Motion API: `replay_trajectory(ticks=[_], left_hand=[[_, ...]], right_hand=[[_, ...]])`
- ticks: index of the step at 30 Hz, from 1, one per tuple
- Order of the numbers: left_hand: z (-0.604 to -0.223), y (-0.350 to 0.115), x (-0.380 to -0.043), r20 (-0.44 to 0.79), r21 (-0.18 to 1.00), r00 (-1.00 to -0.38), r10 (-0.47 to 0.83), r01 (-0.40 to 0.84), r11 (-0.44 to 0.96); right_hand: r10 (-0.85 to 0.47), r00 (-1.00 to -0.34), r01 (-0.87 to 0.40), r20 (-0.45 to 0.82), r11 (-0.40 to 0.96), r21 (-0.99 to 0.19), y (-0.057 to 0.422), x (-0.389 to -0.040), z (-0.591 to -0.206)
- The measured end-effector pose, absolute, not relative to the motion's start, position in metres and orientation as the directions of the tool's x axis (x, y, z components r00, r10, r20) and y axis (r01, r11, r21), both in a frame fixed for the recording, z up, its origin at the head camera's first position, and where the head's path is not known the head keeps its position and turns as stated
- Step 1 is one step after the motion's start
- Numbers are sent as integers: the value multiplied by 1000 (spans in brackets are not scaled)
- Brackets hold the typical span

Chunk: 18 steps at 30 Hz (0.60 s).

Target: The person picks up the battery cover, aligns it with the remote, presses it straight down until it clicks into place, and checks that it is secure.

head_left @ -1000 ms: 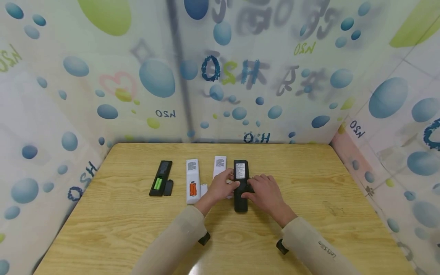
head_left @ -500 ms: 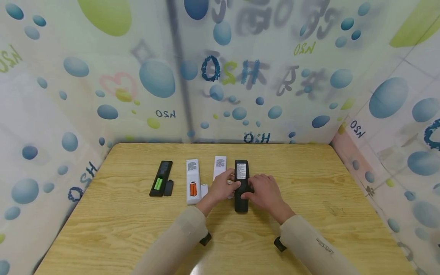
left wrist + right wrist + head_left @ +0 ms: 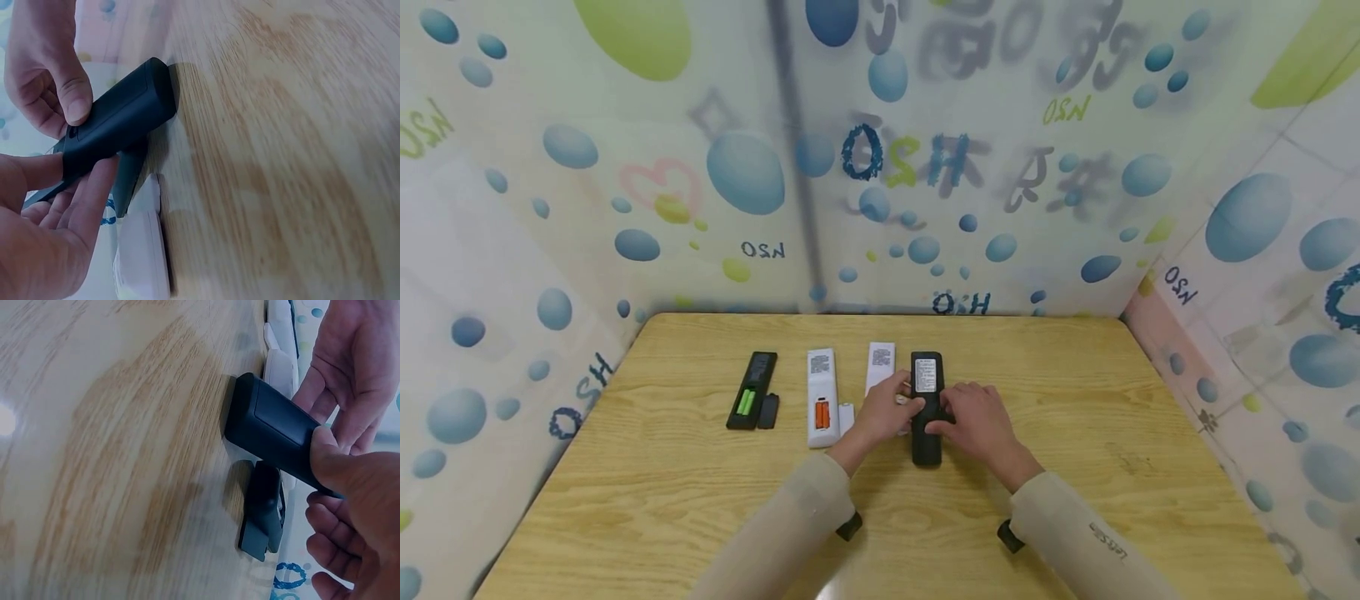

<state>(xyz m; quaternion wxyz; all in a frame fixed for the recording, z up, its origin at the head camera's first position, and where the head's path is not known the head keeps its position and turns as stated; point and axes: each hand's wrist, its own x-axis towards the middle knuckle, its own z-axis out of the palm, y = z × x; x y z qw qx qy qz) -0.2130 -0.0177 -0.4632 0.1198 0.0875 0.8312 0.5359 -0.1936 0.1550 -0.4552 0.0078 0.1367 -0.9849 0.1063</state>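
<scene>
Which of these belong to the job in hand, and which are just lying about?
Job in hand:
- gripped remote
- left hand
- right hand

Lying about, probably:
- black remote with green batteries
- loose black cover
- white remote with orange batteries
- white cover
- partly hidden white remote

Unclear: dark object in the right wrist view.

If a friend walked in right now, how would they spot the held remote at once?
On the wooden table, follow the beige sleeves up to the left hand and right hand. Between them is the held remote, black. Its white label sets it apart from the other black remote at far left, whose green batteries show.
</scene>
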Motion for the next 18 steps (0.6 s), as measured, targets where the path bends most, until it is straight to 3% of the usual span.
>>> replay_trajectory(ticks=[9, 18], left_hand=[[-463, -16, -212, -104, 900, -964, 245, 14, 436], [-462, -16, -214, -128, 930, -958, 258, -26, 366]], right_hand=[[-292, -957, -286, 2, 938, -198, 156, -195, -456], [-305, -952, -301, 17, 930, -209, 162, -194, -450]])
